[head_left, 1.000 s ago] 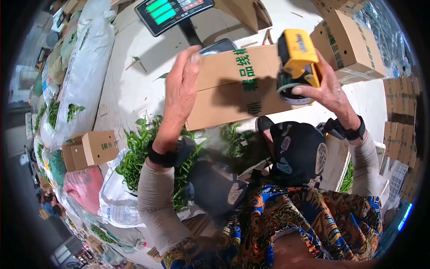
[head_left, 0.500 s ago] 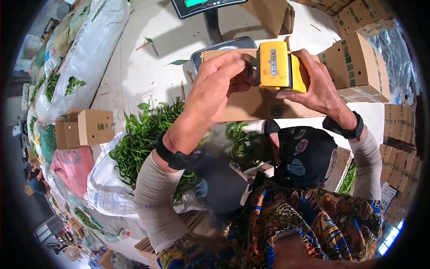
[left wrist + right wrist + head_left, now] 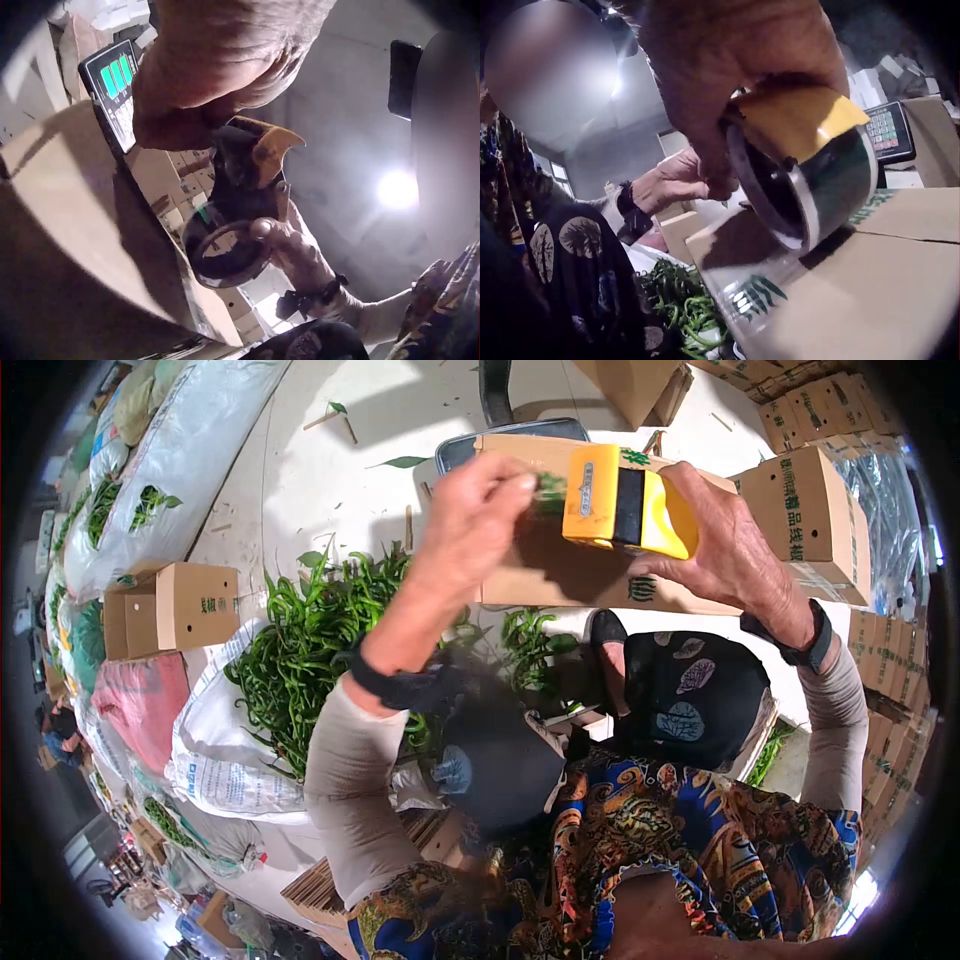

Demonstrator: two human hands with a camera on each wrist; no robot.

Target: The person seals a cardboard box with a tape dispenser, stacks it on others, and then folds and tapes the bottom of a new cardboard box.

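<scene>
In the head view a yellow tape dispenser [image 3: 592,500] is gripped by my right hand [image 3: 725,545], thumb on the near side and fingers over its far end. In the right wrist view its tape roll [image 3: 836,184] shows below the yellow body. Left of it, my left hand [image 3: 465,525] pinches the end of a green-printed tape strip [image 3: 549,490] between thumb and curled fingers. The strip spans the small gap to the dispenser. Below both hands lies a cardboard carton [image 3: 590,580] with green lettering, its flaps meeting at a seam.
Behind the carton stands a scale [image 3: 455,455], its lit display [image 3: 116,79] visible in the left wrist view. Green peppers [image 3: 300,670] heap on a white sack [image 3: 225,765] at left. Another carton [image 3: 795,510] stands at right, stacked boxes [image 3: 890,660] beyond.
My left hand went from spread fingers beside the carton to the dispenser's front, then drew back left with the tape end. The dispenser turned and moved left. The head view shifted, losing the scale's display.
</scene>
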